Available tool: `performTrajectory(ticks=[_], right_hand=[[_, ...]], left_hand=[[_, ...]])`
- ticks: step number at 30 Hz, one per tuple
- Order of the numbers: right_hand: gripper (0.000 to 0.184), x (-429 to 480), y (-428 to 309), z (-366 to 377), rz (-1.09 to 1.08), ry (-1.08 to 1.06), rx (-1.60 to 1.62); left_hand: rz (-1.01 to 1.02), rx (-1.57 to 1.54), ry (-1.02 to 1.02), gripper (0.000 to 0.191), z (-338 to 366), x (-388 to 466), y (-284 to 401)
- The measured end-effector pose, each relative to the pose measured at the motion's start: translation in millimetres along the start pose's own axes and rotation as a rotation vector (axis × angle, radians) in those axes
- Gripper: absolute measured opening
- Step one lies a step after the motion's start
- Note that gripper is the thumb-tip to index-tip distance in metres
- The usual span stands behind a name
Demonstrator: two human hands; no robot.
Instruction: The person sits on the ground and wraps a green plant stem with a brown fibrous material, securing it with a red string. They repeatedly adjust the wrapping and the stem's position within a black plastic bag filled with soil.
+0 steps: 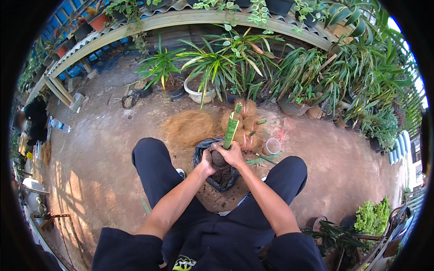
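Note:
My left hand (207,161) and my right hand (234,154) are cupped from both sides around a dark ball of soil (219,159). Out of the top of the ball rises an upright green, mottled snake plant leaf cutting (231,132). Just beneath my hands, a black plastic bag (200,152) lies open with loose dark soil (222,178) inside. Beyond them sit several balls wrapped in brown coconut fibre (249,123) and tied with pink string, some with short green cuttings sticking out. A loose heap of coconut fibre (190,125) is to their left.
Right of the bag stand a clear plastic cup (272,146) and tangled pink string (281,130). A thin stick (266,158) lies across a green leaf piece (271,157). Potted plants (200,86) line the far side. At far left are a water bottle (60,125) and a person (35,118).

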State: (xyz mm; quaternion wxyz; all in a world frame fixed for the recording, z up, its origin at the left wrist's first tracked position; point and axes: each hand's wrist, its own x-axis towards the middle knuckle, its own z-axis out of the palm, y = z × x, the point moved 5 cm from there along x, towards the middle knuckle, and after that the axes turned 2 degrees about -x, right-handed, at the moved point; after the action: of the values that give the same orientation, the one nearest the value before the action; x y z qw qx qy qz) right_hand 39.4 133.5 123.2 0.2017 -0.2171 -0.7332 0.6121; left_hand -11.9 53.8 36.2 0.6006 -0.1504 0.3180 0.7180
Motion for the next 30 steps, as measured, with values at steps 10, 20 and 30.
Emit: performTrajectory(ticks=[10, 20, 30], right_hand=[[0.019, -26.1, 26.6, 19.7, -0.117, 0.247, -0.010], [0.025, -33.9, 42.1, 19.1, 0.116, 0.432, 0.085], [0.015, -31.6, 32.3, 27.7, -0.311, 0.135, -0.056]], left_hand=[[0.037, 0.026, -0.043, 0.042, -36.6, 10.8, -11.6], [-0.020, -0.045, 0.052, 0.040, -44.3, 7.3, -14.2], [0.024, -0.163, -0.142, 0.031, -54.2, 17.7, -18.7]])
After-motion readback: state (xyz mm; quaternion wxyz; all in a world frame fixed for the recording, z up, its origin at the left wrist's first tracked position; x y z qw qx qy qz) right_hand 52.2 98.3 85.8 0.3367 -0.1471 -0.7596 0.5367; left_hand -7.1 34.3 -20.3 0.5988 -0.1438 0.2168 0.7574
